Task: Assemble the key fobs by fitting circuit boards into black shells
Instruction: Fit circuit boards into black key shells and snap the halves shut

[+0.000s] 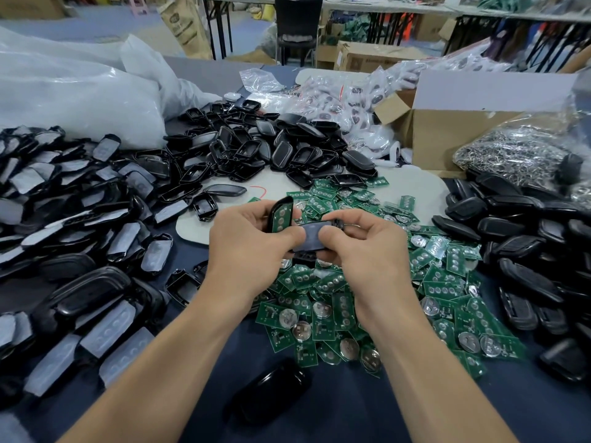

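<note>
Shell (pixel 274 210): my left hand (pixel 246 247) pinched it upright, board (pixel 283 216) seated inside, face toward me.
Cover (pixel 311 238): my right hand (pixel 361 251) pinched it just beside, probably for closing.

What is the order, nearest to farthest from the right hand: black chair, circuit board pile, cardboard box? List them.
1. circuit board pile, just under the right hand.
2. cardboard box, back right on the table.
3. black chair, beyond the table.

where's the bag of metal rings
Head view: the bag of metal rings lies far right, beside the cardboard box, just behind the right-hand pile of black shells.
</note>
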